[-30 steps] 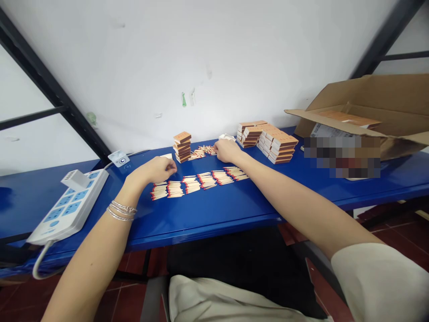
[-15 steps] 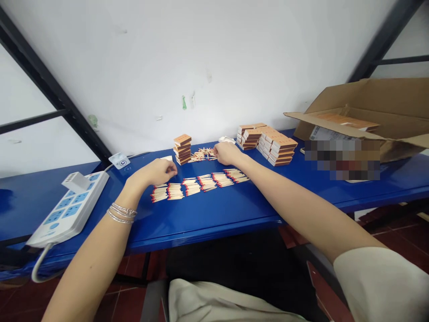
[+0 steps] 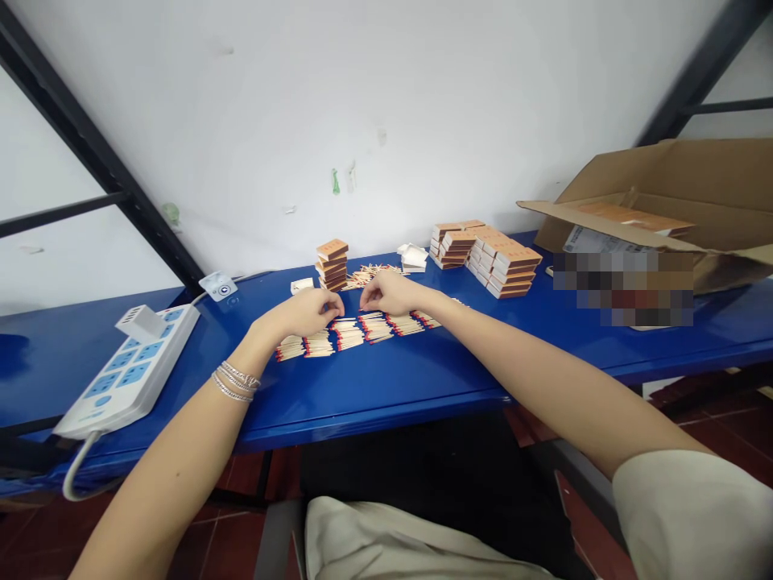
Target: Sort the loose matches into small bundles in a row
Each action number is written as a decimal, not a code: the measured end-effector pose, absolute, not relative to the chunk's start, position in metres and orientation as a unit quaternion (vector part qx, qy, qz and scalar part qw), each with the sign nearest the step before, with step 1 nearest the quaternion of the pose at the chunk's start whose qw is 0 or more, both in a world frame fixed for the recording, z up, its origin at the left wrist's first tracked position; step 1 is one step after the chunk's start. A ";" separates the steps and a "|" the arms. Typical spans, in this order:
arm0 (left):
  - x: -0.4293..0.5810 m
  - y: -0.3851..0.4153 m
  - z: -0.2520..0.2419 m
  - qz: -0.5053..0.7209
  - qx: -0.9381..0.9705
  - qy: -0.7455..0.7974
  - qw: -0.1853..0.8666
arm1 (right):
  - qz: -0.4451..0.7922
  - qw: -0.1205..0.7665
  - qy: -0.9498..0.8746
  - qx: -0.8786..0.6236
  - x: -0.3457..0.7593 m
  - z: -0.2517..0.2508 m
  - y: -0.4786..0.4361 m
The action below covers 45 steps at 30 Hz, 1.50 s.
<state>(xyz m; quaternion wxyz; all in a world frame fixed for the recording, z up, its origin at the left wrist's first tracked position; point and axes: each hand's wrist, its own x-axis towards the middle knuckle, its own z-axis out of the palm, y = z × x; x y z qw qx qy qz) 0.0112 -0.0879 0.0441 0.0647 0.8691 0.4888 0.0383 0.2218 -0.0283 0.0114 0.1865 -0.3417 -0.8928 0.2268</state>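
Note:
My left hand (image 3: 312,312) is closed in a pinch over the left part of a row of match bundles (image 3: 375,327). What its fingertips hold, if anything, is too small to make out. To its right, my right hand (image 3: 386,293) is also pinched, just above the middle bundles. A red match head shows by its fingertips, but I cannot tell if it is held. Behind that hand lies a loose heap of matches (image 3: 362,276), partly hidden. The bundles lie side by side on the blue table (image 3: 386,379), red heads to the left.
Beside the heap rises a stack of matchboxes (image 3: 332,263), with a small white tray (image 3: 302,285) at its left. White trays (image 3: 413,256) and a larger block of matchboxes (image 3: 498,258) stand farther right. A cardboard box (image 3: 682,185) is at right, a power strip (image 3: 130,374) at left.
My right hand has come from the match heap toward me and left, to above the bundles. My left hand has moved right, closer to it. The white trays behind are now uncovered.

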 end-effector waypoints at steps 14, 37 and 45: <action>0.005 -0.087 0.045 0.041 0.865 0.489 0.100 | 0.101 0.235 -0.809 -0.528 0.263 0.020 0.009; 0.005 -0.089 0.050 0.035 0.854 0.514 0.073 | 0.152 0.169 -0.848 -0.479 0.258 0.022 0.002; 0.006 -0.089 0.050 0.027 0.856 0.512 0.070 | 0.193 0.071 -0.887 -0.413 0.254 0.023 -0.007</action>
